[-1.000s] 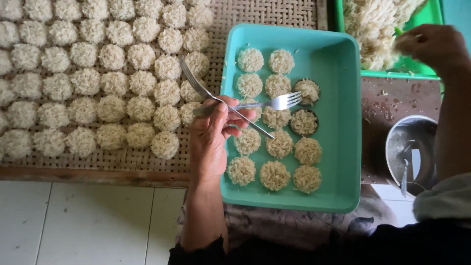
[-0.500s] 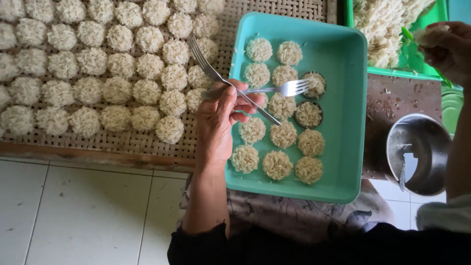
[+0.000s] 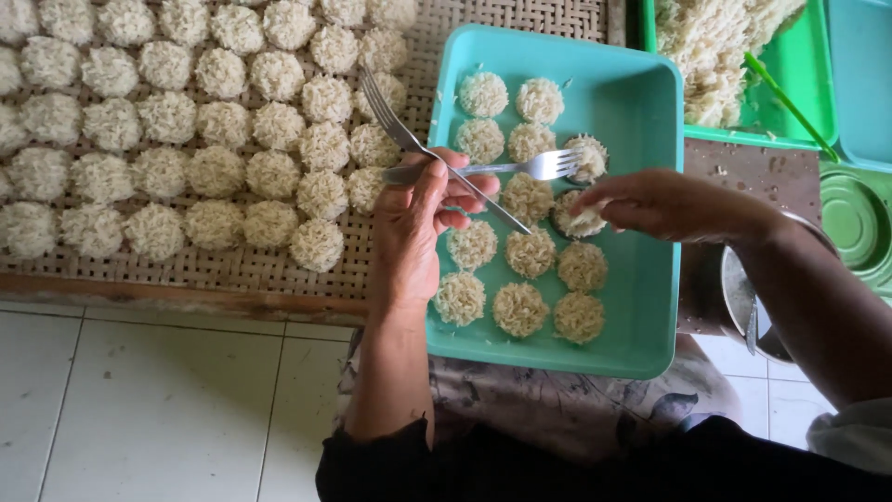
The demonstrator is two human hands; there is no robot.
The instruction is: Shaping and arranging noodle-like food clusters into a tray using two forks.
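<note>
— Forks [image 3: 465, 167]: we hold two of them crossed in our left hand [image 3: 423, 228], fingers closed round both handles. One points its tines to 11 o'clock over the woven mat [image 3: 232, 270]; the other points to 3 o'clock, tines touching a noodle nest [image 3: 587, 156] in the teal tray [image 3: 641, 307].

— And our right hand [image 3: 641, 203]?

— It comes in from 3 o'clock, fingertips pinched on a small nest [image 3: 581, 221] at the tray's middle, just below the fork tines.

— What else do we see?

— Rows of nests [image 3: 186, 121] cover the mat at 10 o'clock. A green tray [image 3: 799, 74] with loose noodles [image 3: 715, 46] sits at 1 o'clock, a green stick [image 3: 790, 102] lying in it. A metal pot [image 3: 743, 297] shows at 4 o'clock, mostly hidden by our arm.
</note>
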